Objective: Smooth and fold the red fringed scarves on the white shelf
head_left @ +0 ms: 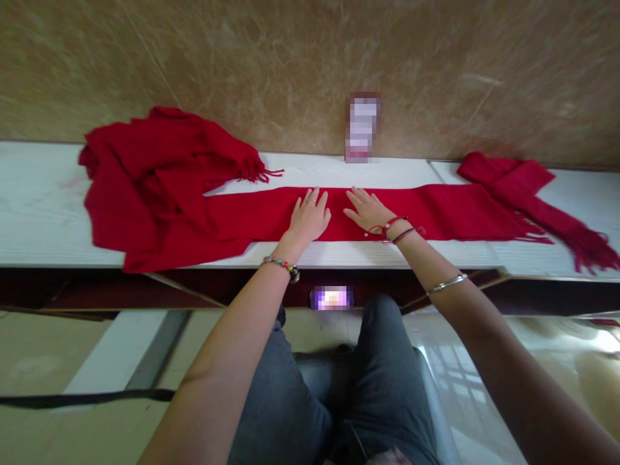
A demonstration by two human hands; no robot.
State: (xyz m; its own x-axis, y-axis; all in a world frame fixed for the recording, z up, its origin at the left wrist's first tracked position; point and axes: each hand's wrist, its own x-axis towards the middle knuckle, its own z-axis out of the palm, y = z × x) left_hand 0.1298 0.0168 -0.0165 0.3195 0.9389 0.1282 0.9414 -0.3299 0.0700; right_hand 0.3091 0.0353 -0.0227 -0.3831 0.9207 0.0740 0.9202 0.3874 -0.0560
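Observation:
A long red scarf (436, 212) lies stretched flat along a white table top (43, 213). My left hand (310, 216) rests palm down on the scarf near its middle, fingers stretched out. My right hand (365, 208) lies flat on the scarf just to the right, fingers spread. The two hands are a few centimetres apart. A heap of red scarves (155, 181) is bunched at the left end, with a fringed end pointing right. Another folded red scarf (527, 187) with fringe lies at the right end.
A small blurred box (362, 126) stands against the brown marbled wall (242, 64) behind the table. I sit with my knees (339, 374) under the table's front edge. A dark strap (87, 397) lies on the shiny floor at the left.

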